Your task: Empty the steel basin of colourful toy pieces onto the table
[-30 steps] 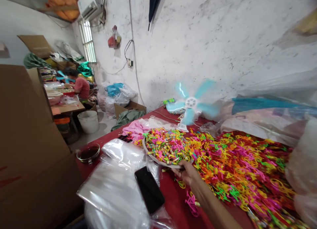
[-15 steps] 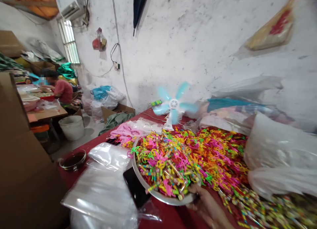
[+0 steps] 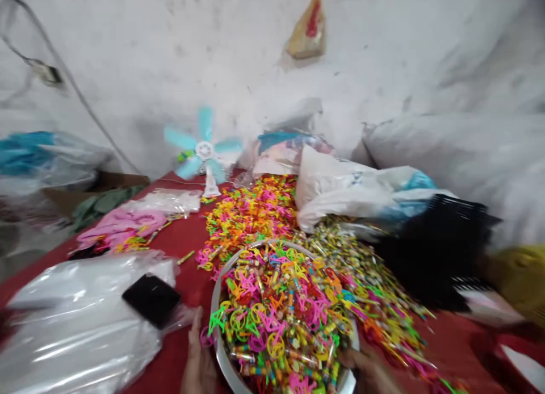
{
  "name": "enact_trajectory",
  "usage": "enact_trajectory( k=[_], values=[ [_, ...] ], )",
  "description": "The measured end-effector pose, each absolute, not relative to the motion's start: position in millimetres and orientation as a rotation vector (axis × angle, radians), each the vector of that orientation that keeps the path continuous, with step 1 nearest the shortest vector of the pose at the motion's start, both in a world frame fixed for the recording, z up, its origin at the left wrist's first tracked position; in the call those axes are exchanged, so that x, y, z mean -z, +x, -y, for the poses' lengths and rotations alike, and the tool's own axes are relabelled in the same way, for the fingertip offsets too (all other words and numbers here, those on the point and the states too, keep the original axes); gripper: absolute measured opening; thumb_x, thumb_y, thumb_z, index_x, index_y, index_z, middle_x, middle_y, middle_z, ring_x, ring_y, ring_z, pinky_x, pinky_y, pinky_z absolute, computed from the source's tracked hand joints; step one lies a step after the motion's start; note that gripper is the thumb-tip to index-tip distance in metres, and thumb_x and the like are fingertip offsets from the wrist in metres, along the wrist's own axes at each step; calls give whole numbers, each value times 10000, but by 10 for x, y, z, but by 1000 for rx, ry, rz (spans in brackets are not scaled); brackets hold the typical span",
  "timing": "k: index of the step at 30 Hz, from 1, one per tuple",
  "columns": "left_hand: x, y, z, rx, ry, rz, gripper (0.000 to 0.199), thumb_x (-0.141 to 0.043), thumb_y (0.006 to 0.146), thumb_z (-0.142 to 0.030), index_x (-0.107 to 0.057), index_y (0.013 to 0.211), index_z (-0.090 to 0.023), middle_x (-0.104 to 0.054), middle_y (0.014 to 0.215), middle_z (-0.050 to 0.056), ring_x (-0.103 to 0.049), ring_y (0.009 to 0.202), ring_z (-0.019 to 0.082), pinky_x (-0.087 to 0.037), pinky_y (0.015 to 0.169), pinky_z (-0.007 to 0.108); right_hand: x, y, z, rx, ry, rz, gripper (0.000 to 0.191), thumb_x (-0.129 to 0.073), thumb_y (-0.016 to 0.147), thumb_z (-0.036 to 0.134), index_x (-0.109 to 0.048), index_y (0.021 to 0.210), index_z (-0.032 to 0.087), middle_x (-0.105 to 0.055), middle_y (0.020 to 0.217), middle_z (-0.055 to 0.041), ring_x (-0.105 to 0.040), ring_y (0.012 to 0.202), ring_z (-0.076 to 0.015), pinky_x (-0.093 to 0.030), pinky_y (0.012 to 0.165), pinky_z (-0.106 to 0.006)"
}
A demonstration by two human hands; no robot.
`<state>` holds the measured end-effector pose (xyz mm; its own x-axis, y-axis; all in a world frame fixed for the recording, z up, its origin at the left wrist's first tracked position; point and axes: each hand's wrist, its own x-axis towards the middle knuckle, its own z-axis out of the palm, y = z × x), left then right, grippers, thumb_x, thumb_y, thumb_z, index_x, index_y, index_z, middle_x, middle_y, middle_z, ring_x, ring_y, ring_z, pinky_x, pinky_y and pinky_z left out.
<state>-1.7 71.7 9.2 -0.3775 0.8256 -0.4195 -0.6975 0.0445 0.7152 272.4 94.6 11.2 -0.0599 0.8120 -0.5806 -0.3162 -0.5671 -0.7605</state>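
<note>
Your left hand (image 3: pixel 196 363) and right hand (image 3: pixel 369 370) clasp opposite sides of the metal bowl (image 3: pixel 218 348), steadying its heaped colourful toys (image 3: pixel 279 311); the phone (image 3: pixel 151 299) lies left of it.

Soft, even daylight; strong motion blur throughout, worst toward the stretched edges.

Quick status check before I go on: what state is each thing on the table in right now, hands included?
Metal bowl: on the red table, heaped with colourful plastic pieces.
Left hand: against the bowl's left rim.
Right hand: at the bowl's right rim; grip too blurred to tell.
Fan: upright, blades blurred, spinning.
Phone: screen dark, lying on clear plastic bags.
Loose colourful pieces: spread behind the bowl.
</note>
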Motion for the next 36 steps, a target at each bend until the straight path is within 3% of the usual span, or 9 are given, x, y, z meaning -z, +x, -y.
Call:
enact_trajectory(
  k=[4,7,12,16,19,21,26,30,36],
  values=[
    [-257,238,-737,-1517,202,-1170,711,-444,833,-688,-335,1444,-341,-492,1432,24,-441,1323,279,-263,1155,485,-97,2816,-774,-1672,-1380,541,130,-627,531,283,-593,585,170,-587,466,-16,-512,350,-159,-409,338,-259],
    [-334,377,-758,-1542,233,-1205,673,-457,860,-638,-357,1439,-310,-419,1487,16,-373,1368,277,-242,1165,470,-153,2844,-772,-1709,-1328,549,235,-695,567,329,-638,710,151,-617,513,-11,-536,386,-158,-450,362,-265],
    [-327,439,-780,-1530,333,-1297,689,-504,861,-601,-290,1460,-336,-366,1516,10,-385,1363,268,-310,1142,444,-175,2924,-809,-1724,-1250,536,528,-781,630,465,-644,1040,161,-725,903,-84,-681,770,-238,-566,663,-351],
    [-308,419,-704,-1570,708,-1689,718,-537,851,-577,-329,1456,-251,-239,1570,45,-205,1441,269,-130,1198,423,-199,3016,-753,-1025,-1552,749,691,-762,637,506,-562,1243,240,-609,1247,-105,-592,1087,-298,-491,913,-422],
    [-366,470,-646,-1532,1435,-1849,685,-584,846,-496,-369,1441,-235,-240,1568,71,-116,1460,288,-49,1196,469,-350,2964,-782,-374,-1590,1212,623,-640,774,500,-497,1327,251,-509,1348,-120,-471,1239,-315,-348,1064,-507],
    [-410,532,-650,-1251,1920,-1805,721,-643,809,-467,-364,1444,-270,-221,1573,81,-71,1462,327,-41,1172,556,-456,2853,-893,-224,-1491,1539,571,-583,848,443,-458,1371,250,-459,1398,-120,-396,1313,-302,-316,1086,-525],
    [-386,550,-807,-779,2222,-1726,604,-640,829,-379,-424,1393,-367,-258,1559,62,-160,1446,340,-229,1112,625,-499,2655,-1283,-335,-1341,1801,398,-621,851,383,-601,1233,272,-614,1178,-98,-561,1107,-269,-460,947,-477],
    [-294,424,-924,-866,2220,-1658,529,-506,838,-126,-511,1327,-330,-415,1475,47,-234,1430,288,-296,1111,581,-476,2716,-1356,-482,-1246,1658,307,-661,818,341,-666,1113,260,-630,1120,-85,-594,1050,-239,-500,907,-415],
    [-285,417,-928,-1004,2195,-1655,490,-437,834,-87,-549,1273,-272,-493,1412,72,-312,1395,284,-312,1088,611,-557,2739,-1280,-453,-1188,1620,297,-638,834,299,-656,1128,265,-646,1172,-76,-593,1106,-221,-486,947,-400]
  ],
)
